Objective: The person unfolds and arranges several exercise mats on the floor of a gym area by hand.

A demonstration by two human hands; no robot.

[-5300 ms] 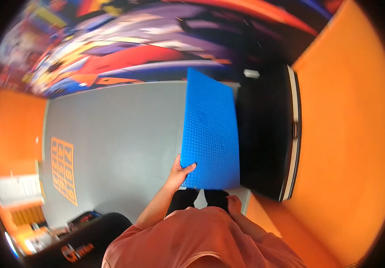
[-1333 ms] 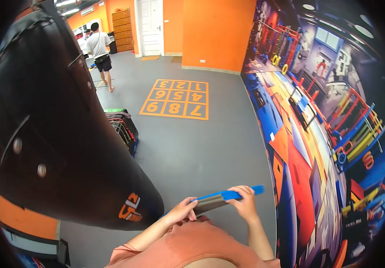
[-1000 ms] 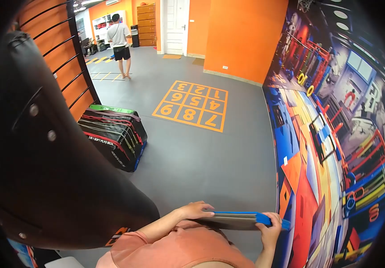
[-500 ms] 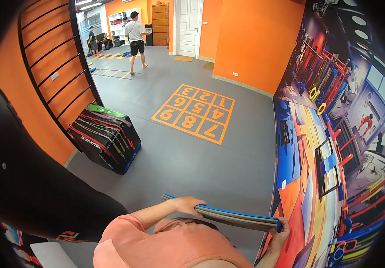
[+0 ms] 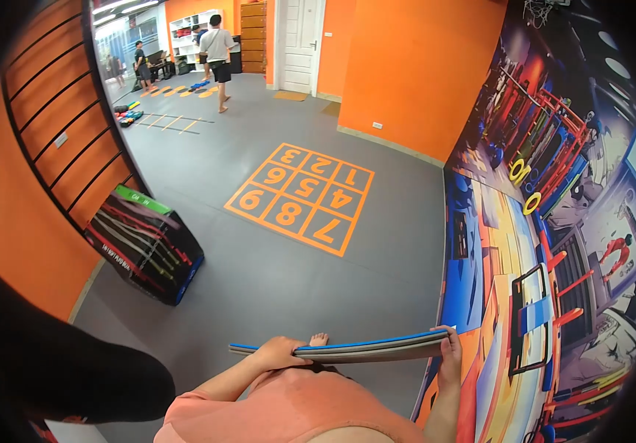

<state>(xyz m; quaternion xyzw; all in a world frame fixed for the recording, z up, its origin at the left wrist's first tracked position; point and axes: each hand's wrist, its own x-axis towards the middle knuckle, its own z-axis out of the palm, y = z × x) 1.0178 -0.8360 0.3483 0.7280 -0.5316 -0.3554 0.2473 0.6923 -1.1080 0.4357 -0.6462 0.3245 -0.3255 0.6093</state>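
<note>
A thin, flat folded mat (image 5: 380, 350), blue on its top layer and grey below, is held edge-on in front of my body. My left hand (image 5: 282, 354) is closed over it left of its middle, with one end sticking out past the hand. At the opposite end, my right hand (image 5: 448, 356) grips the mat's edge, fingers wrapped round it. A bare foot (image 5: 319, 339) shows just beyond the mat. The mat's underside and part of my fingers are hidden.
An orange number grid (image 5: 299, 199) is marked on the grey floor. A black plyo box (image 5: 144, 247) draped with bands stands left beside wall bars (image 5: 56, 111). A black punching bag (image 5: 74, 362) hangs at lower left. Several people, one in a grey shirt (image 5: 217, 46), are far back.
The mat has swung so its right end is higher and its left end reaches farther left. My view has turned slightly right, and a foot now shows. Both hands keep hold.
</note>
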